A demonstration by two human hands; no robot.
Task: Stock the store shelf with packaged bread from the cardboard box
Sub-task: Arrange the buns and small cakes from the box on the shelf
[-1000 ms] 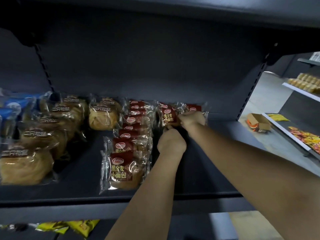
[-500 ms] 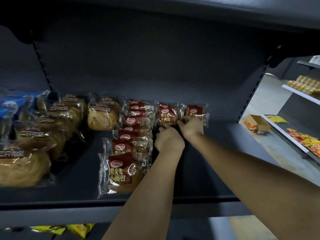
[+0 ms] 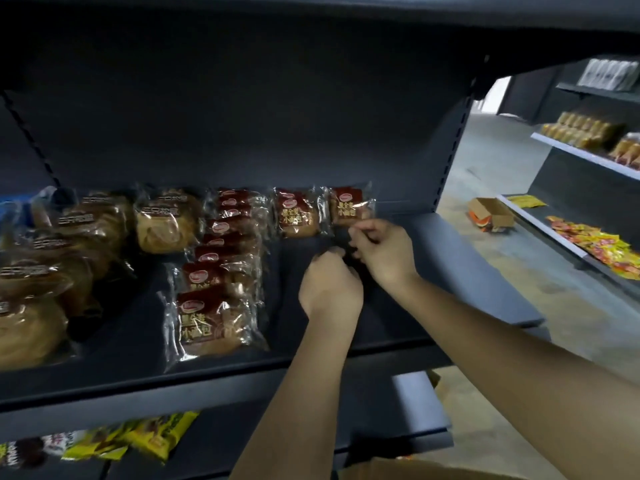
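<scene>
Two red-labelled small bread packs stand side by side at the back of the dark shelf (image 3: 460, 271): the left pack (image 3: 298, 213) and the right pack (image 3: 348, 206). A row of the same bread packs (image 3: 221, 271) runs from back to front on their left. My right hand (image 3: 382, 252) hovers just below the right pack, fingers curled, with nothing seen in them. My left hand (image 3: 330, 284) is beside it, lower and to the left, fingers curled under, back of the hand towards me. A cardboard box edge (image 3: 426, 469) shows at the bottom.
Larger round bread packs (image 3: 69, 244) fill the shelf's left side. Yellow snack bags (image 3: 138, 441) lie on the shelf below. Across the aisle to the right, another shelf unit (image 3: 588, 157) holds goods, and a small open carton (image 3: 491, 214) sits on the floor.
Both hands have let go of the two back packs and drawn back towards me. The packs now stand on the shelf on their own.
</scene>
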